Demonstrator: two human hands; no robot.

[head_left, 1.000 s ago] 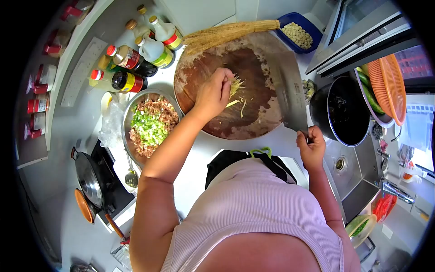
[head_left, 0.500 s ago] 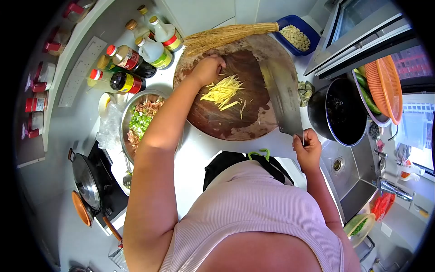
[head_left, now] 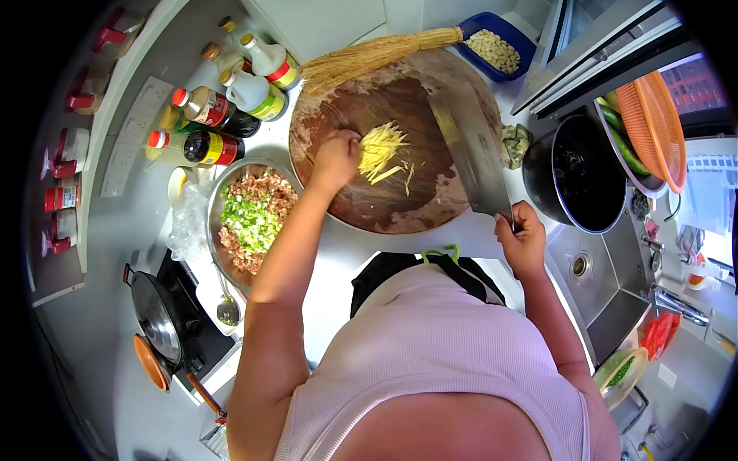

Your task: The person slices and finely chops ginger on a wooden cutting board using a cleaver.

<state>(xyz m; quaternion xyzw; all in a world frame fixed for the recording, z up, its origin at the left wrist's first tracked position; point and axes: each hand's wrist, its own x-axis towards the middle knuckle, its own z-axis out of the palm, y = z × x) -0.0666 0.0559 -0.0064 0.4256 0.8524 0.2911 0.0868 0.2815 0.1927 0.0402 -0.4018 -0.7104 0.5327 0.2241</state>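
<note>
A round wooden chopping board (head_left: 377, 213) bears a small pile of thin yellow strips (head_left: 380, 151), with a few loose bits to its right. At the pile's left edge is my left hand (head_left: 338, 157), its fingers curled; whatever they hold, if anything, is hidden. My right hand (head_left: 523, 236) is closed round the handle of a large cleaver (head_left: 470, 154). The wide blade lies over the right part of the board, pointing away from me.
Left of the board stand a metal bowl (head_left: 213, 211) of minced meat and chopped greens and several sauce bottles (head_left: 205, 107). Behind lie a straw whisk (head_left: 377, 55) and a blue basin (head_left: 530, 46) of pale kernels. A black pot (head_left: 538, 173) and a sink (head_left: 592, 269) are right.
My left hand has moved from the pile's upper left, toward me and down to its left side. The pile looks more gathered. The cleaver remains in my right hand, nearly in place.
</note>
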